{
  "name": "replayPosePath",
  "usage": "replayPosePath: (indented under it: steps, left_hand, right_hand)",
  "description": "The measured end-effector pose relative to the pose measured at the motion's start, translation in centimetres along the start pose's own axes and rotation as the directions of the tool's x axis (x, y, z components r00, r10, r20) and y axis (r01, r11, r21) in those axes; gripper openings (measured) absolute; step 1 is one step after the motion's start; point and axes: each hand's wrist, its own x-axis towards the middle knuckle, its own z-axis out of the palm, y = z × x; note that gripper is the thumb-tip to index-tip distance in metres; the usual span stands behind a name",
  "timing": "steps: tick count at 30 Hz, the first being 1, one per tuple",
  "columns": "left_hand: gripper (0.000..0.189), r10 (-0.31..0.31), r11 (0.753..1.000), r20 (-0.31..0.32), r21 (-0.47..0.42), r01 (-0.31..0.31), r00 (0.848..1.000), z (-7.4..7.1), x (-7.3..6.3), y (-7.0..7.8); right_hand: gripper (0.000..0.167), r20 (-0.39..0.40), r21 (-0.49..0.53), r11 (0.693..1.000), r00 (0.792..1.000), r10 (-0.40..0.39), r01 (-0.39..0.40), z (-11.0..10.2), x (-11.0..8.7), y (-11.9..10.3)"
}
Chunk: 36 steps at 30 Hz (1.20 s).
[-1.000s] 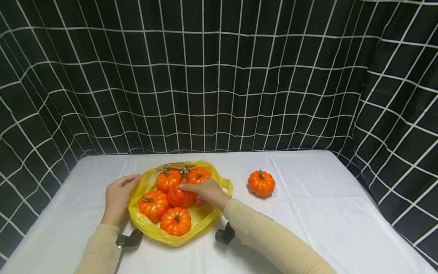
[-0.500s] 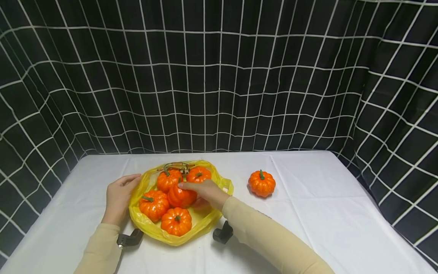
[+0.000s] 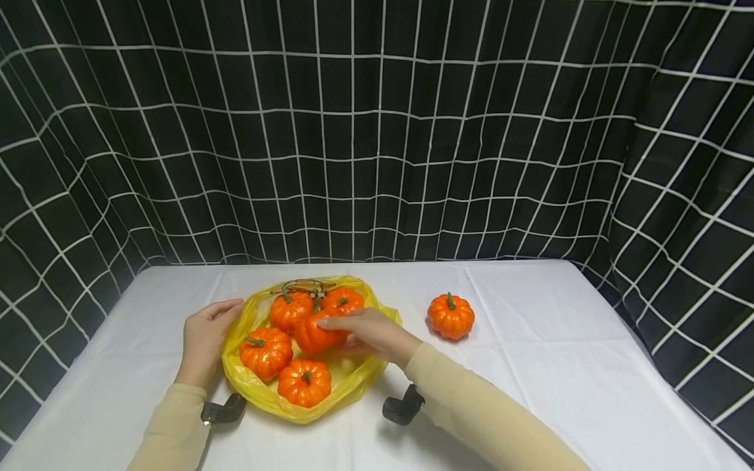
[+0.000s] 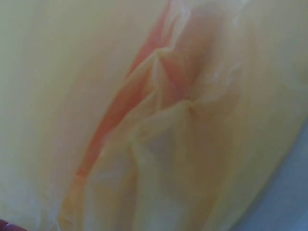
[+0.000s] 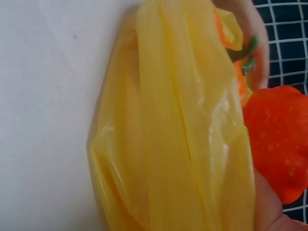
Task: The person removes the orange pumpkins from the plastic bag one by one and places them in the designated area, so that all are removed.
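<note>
Surroundings: black gridded curtain [image 3: 365,137] and white tablecloth [image 3: 589,366].
Curtain hangs behind the table and along both sides, its white lines forming large squares that bend and ripple where the fabric folds; its lower edge meets the far side of the tablecloth, and part of the grid also shows at the right border of the right wrist view. Tablecloth is plain and pale, lying mostly flat, with a long crease [image 3: 500,338] running from the far edge toward the near right and fainter wrinkles elsewhere; the right wrist view records one small dark speck [image 5: 74,36] on a pale stretch of cloth, nature undetermined.
</note>
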Motion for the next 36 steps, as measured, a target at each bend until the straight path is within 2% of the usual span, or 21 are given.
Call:
replayPosePath:
  steps: [4, 10, 16, 25, 36]
  left_hand:
    - [0.042, -0.002, 1.000, -0.002, -0.002, 0.002, 1.000, 0.0, 0.0, 0.0]
    - [0.042, 0.001, 1.000, -0.008, 0.002, -0.001, 1.000, 0.1, 0.0, -0.1]
    - [0.040, -0.012, 1.000, -0.004, 0.012, 0.012, 1.000, 0.1, 0.0, -0.2]
    - [0.039, -0.009, 1.000, -0.004, 0.024, 0.009, 1.000, 0.0, 0.2, -0.3]
    - [0.040, -0.014, 1.000, 0.003, 0.020, 0.014, 1.000, 0.0, 0.2, -0.4]
  right_hand:
    - [0.064, -0.025, 0.033, 0.999, 0.999, -0.031, 0.032, -0.9, -0.7, -0.1]
    - [0.080, -0.083, -0.008, 0.999, 0.995, -0.051, 0.050, -2.2, -1.9, -0.3]
    - [0.071, -0.121, -0.053, 0.996, 0.990, -0.071, 0.065, -2.9, -3.2, -0.2]
    - [0.071, -0.165, -0.121, 0.989, 0.981, -0.105, 0.085, -3.7, -4.6, 0.2]
    - [0.068, -0.146, -0.097, 0.982, 0.974, -0.173, 0.160, -5.7, -6.0, 1.1]
